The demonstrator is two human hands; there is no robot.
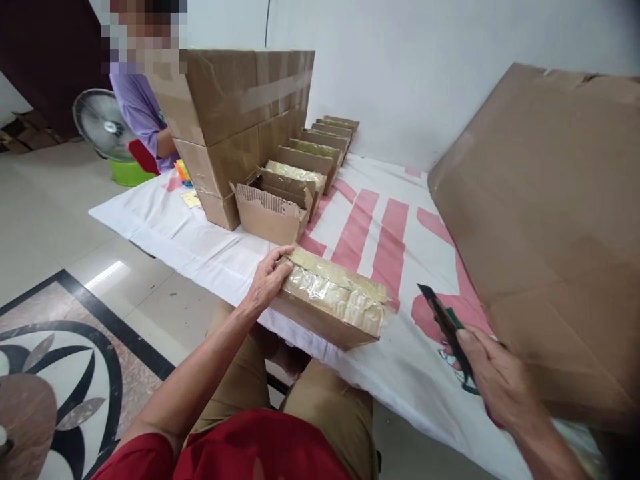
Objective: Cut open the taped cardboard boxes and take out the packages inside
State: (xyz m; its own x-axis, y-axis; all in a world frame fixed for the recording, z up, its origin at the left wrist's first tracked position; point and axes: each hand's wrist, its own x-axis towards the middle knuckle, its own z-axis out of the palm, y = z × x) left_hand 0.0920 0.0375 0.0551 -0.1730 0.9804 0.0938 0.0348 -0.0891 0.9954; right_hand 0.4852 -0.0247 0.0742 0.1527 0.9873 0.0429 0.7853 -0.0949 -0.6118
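A small cardboard box lies at the table's front edge, with shiny clear tape across its top. My left hand grips the box's left end, thumb on top; some of its fingers are hidden behind the box. To the right, my right hand is closed around a dark utility knife with green parts. The knife's blade end points up and left, apart from the box. Beyond the box, a row of narrow cardboard pieces and boxes stands along the table.
A stacked wall of taped cartons rises at the left. A large cardboard box looms on the right. Under them spreads a white and pink tablecloth. Past the cartons sits a person in a purple shirt near a fan.
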